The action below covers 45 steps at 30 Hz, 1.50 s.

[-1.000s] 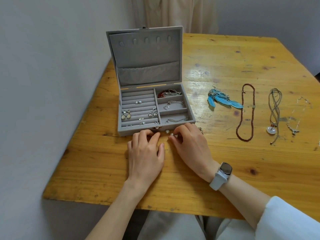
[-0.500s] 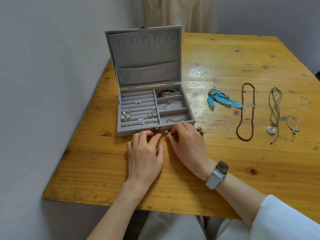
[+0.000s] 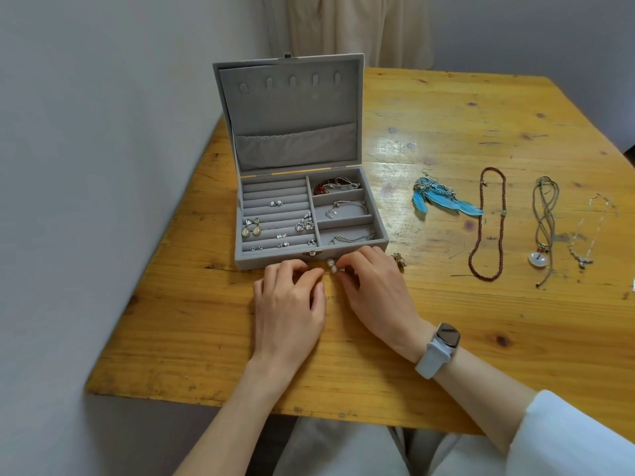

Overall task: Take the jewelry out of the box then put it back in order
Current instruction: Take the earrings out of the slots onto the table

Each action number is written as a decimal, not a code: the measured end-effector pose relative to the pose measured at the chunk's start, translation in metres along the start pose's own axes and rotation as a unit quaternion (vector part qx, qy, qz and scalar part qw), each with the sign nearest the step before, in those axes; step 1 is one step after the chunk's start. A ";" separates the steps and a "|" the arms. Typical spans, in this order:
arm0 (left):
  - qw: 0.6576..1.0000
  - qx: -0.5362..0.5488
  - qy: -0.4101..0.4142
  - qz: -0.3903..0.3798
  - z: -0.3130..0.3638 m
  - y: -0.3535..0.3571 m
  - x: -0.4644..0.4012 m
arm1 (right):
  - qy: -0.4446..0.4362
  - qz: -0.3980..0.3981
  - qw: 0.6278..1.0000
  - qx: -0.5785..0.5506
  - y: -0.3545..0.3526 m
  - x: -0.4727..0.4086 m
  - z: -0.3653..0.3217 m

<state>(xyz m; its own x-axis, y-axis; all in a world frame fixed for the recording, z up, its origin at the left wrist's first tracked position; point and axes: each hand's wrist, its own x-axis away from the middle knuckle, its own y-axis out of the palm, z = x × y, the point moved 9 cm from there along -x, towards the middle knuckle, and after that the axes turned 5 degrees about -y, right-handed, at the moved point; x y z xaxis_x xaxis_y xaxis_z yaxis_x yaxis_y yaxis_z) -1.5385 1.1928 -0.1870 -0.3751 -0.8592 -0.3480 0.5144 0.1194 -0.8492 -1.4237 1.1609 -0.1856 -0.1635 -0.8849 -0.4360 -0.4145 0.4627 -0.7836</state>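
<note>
Yellow-varnished wooden table set against a pale wall, seen from the head camera. Grey velvet jewelry box stands open near the table's left edge, lid upright. Its left half has ring rolls carrying several small stud earrings and a pair of drop earrings; its right half has three compartments, the far one with a red bead bracelet, the middle and near ones each with a silver chain. Just in front of the box's front wall lie two small pearl earrings, touching the tabletop. Right hand, fingers curled, pinches at these pearls with its fingertips; a white-strapped watch sits on its wrist. Left hand rests palm down on the table just beside them, fingers bent toward the pearls; whether it grips anything cannot be told. A small gold-toned piece lies just right of the right hand. Laid out well to the right, in a row: blue feather earrings, dark red bead necklace, cord necklace with a white pendant, and a thin pale chain.
</note>
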 end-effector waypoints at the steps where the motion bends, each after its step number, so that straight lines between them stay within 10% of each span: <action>1: 1.000 0.002 -0.001 -0.001 0.000 0.000 0.000 | 0.000 -0.001 1.000 -0.002 0.001 -0.001 0.000; 45: 0.998 -0.029 -0.048 -0.011 -0.063 -0.013 -0.132 | -0.027 -0.123 0.992 -0.031 0.061 -0.136 -0.011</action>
<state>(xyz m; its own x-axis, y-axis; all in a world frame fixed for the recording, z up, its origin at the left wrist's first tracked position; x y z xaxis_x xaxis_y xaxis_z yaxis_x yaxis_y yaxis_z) -1.5440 1.3360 -0.1551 -0.3084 -0.9053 -0.2920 0.4611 0.1262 -0.8783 -1.4364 1.3085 -0.1690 -0.0037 -0.9660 -0.2586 -0.4905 0.2271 -0.8413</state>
